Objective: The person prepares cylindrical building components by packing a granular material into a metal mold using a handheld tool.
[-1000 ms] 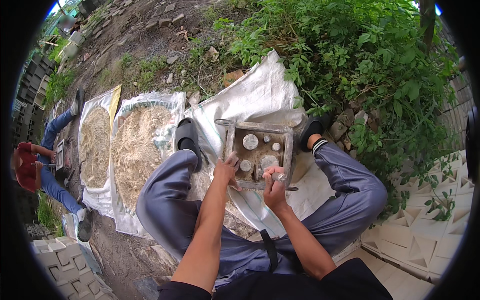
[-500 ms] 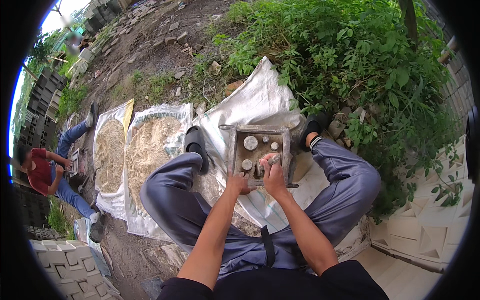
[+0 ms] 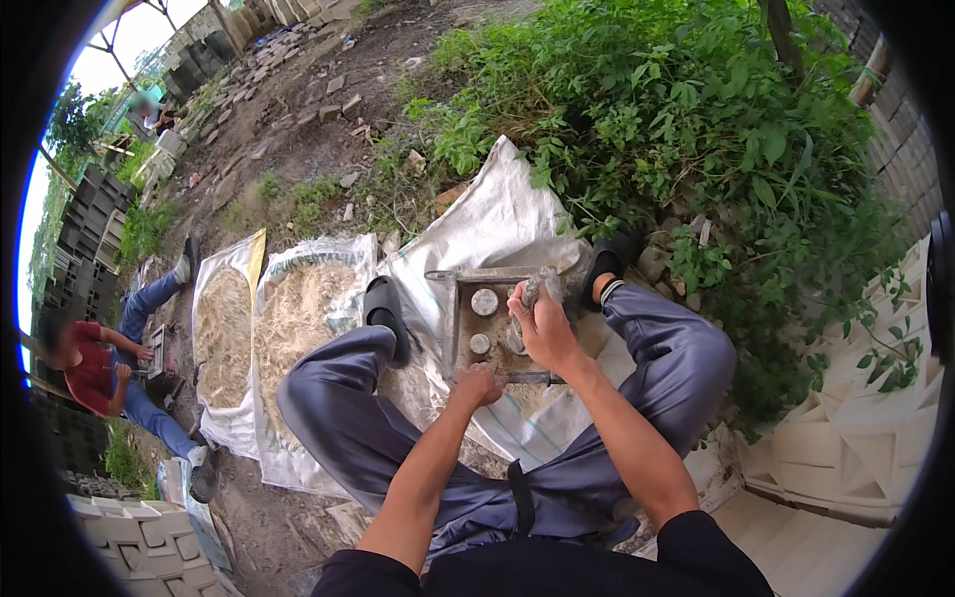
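Note:
A square, dirt-covered frame (image 3: 451, 323) lies between my legs, with several round, pale-topped cylinders standing in the brown material inside. One larger cylinder (image 3: 484, 302) is near the far left, and a smaller one (image 3: 479, 343) sits closer to me. My left hand (image 3: 479, 384) is closed at the frame's near edge, fingers curled over it. Above the right side of the frame, my right hand (image 3: 545, 326) grips a grey, dust-coated tool (image 3: 543, 285) with a lumpy top. The hand hides its lower part and some of the frame's inside.
A white woven sack (image 3: 497, 209) lies beneath the frame. Two sacks with pale fibrous material (image 3: 298, 308) are spread to the left. Farther left a person in a red shirt (image 3: 88, 370) sits over a smaller frame. Green plants (image 3: 686, 149) grow ahead right; patterned pale blocks (image 3: 846, 448) stand right.
My right hand has lifted the grey tool up from the inside of the frame. My left hand stays at the near edge. The view has shifted slightly.

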Demonstrator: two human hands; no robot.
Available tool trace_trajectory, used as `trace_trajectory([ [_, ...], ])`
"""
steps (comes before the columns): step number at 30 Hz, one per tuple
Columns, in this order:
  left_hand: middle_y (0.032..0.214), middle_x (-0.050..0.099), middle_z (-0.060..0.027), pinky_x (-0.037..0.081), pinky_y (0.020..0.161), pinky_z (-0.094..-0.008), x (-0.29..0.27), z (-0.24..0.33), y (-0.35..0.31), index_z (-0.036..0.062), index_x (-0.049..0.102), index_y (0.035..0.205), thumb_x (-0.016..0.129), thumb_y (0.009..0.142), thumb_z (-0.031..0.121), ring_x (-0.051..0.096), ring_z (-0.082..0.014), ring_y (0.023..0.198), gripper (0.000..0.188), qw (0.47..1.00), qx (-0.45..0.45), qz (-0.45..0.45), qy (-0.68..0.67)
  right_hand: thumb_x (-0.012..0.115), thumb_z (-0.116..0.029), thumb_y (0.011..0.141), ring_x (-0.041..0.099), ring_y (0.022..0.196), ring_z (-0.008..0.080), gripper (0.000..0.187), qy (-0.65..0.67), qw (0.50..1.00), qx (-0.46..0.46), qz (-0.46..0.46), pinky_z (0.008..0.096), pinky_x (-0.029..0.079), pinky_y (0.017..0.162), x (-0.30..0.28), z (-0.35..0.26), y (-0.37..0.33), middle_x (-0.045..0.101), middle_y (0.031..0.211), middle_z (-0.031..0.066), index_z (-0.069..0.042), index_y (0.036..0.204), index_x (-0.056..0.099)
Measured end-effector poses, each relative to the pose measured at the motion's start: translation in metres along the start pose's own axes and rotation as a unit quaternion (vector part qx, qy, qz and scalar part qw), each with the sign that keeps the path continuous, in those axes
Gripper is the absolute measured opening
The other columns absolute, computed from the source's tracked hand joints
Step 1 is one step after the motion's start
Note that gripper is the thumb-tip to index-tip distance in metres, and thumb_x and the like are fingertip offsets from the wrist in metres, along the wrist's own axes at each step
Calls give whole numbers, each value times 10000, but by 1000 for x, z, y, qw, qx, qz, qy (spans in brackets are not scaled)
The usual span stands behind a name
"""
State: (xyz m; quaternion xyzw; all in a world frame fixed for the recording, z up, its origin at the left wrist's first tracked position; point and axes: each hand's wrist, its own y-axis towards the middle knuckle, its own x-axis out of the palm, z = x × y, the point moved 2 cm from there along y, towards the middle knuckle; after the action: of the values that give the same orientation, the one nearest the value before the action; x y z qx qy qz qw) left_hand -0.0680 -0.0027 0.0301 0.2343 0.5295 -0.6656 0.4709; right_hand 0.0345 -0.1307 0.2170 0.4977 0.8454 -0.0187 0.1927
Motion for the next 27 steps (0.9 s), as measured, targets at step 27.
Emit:
trace_trajectory([
  [27, 1179, 606, -97, 253, 1103, -526, -27, 7, 38, 68, 694, 911, 716, 736, 329, 490, -277, 1186, 315, 965, 84, 248, 6, 484, -194, 997, 663, 831, 286, 275, -32, 994, 15, 101, 384, 508, 741, 4, 41, 20, 646, 850, 171, 62, 1093, 450],
])
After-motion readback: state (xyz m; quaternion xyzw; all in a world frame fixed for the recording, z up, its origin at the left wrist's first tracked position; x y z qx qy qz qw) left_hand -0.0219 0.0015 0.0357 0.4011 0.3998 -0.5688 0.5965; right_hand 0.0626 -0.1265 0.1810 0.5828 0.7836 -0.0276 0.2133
